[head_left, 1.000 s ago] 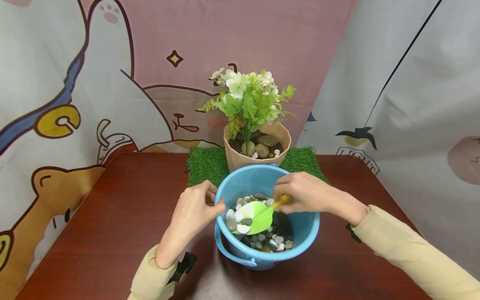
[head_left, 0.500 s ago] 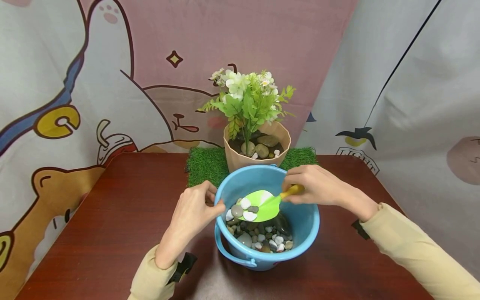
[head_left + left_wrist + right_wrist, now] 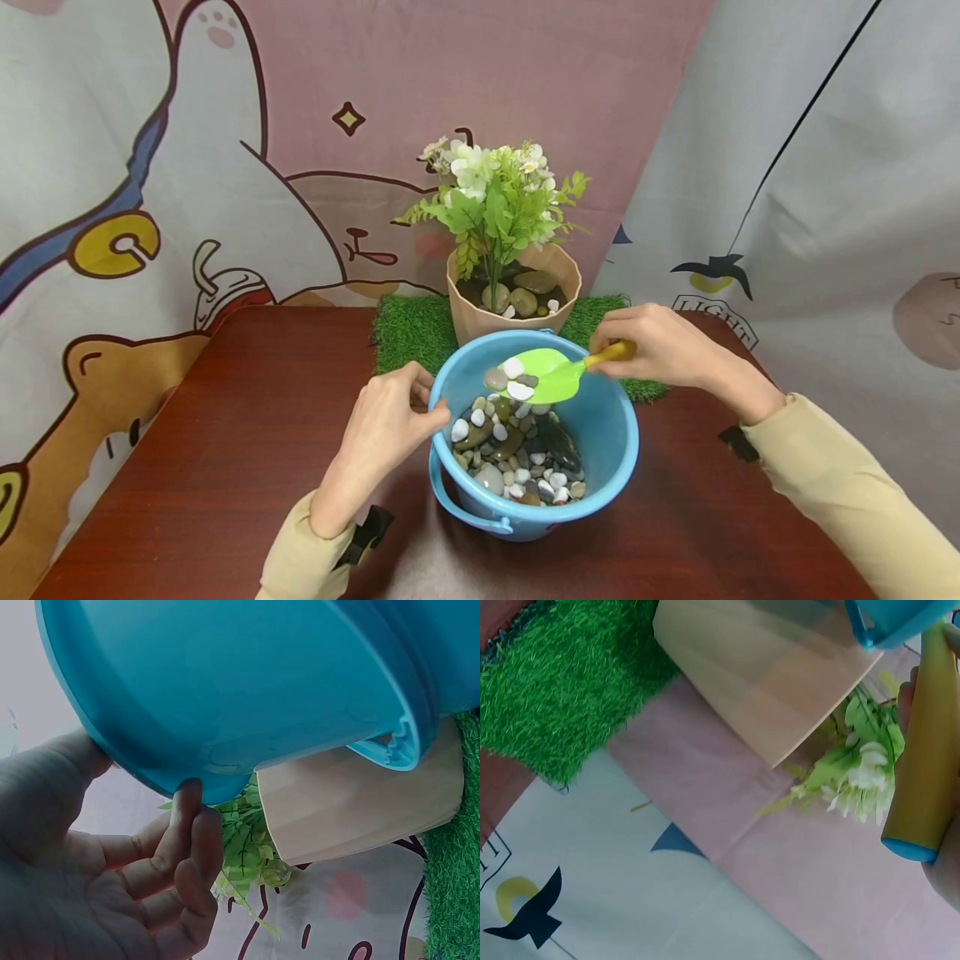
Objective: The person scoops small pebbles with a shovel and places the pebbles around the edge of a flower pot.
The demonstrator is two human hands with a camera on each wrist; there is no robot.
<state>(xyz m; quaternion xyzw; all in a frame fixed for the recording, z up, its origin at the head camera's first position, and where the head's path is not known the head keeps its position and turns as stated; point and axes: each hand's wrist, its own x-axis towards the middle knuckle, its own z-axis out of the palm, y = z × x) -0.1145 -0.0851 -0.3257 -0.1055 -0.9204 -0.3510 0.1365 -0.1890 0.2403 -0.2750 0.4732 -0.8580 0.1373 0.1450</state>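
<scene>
A blue bucket (image 3: 626, 454) stands on the table, with wet stones and pebbles (image 3: 517, 458) at its bottom. My left hand (image 3: 386, 421) grips the bucket's left rim between thumb and fingers; the left wrist view shows the thumb and fingertips at the rim (image 3: 127, 765). My right hand (image 3: 663, 350) holds the yellow handle (image 3: 613, 352) of a green shovel (image 3: 553, 379). Several pebbles, white and grey, lie on the blade above the bucket's upper part. In the right wrist view the handle (image 3: 926, 750) shows, while the blade is mostly out of view.
Directly behind the bucket is a beige pot (image 3: 480, 323) of stones and white flowers (image 3: 474, 167), standing on a green turf mat (image 3: 412, 333). The brown table (image 3: 285, 400) extends to both sides, and a printed cloth (image 3: 570, 75) hangs behind.
My right hand has raised the shovel with its pebbles and moved it rightward and toward the bucket's far side, uncovering more stones below. The left hand has stayed at the rim.
</scene>
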